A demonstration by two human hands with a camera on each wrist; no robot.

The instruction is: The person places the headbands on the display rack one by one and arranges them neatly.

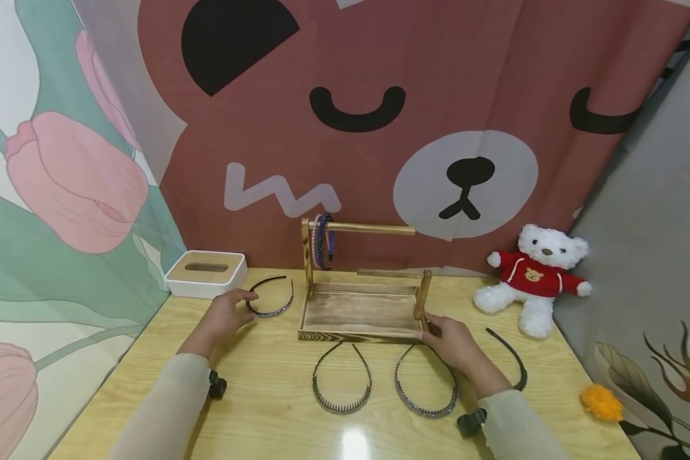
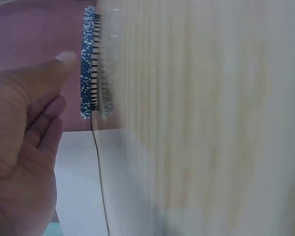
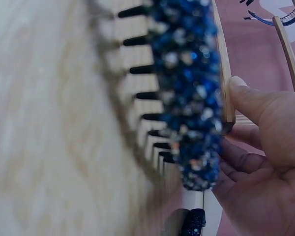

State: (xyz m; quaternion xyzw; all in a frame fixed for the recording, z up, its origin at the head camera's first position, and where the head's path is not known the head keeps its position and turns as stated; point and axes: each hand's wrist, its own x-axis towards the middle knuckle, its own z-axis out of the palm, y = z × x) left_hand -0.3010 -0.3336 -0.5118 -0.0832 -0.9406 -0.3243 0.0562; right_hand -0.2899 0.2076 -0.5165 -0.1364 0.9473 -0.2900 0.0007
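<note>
My right hand (image 1: 451, 345) is at the front right corner of a wooden rack (image 1: 362, 310) with a tray base, its thumb on the front edge and its fingers curled around the side. My left hand (image 1: 227, 319) reaches beside a glittery toothed headband (image 1: 275, 314), the thumb a little apart from its band (image 2: 87, 64) in the left wrist view. Several headbands (image 1: 322, 239) hang at the left end of the rack's bar. A dark toothed headband (image 1: 342, 407) and a blue sparkly headband (image 1: 431, 412) lie before the rack. Another dark headband (image 1: 517, 364) lies beyond my right forearm.
A white tissue box (image 1: 195, 289) with a wooden top stands at the back left. At the back right sits a white teddy bear (image 1: 531, 278) in a red hoodie. An orange fluffy flower (image 1: 602, 402) is near the table's right edge. Printed curtains (image 1: 368, 172) border the table.
</note>
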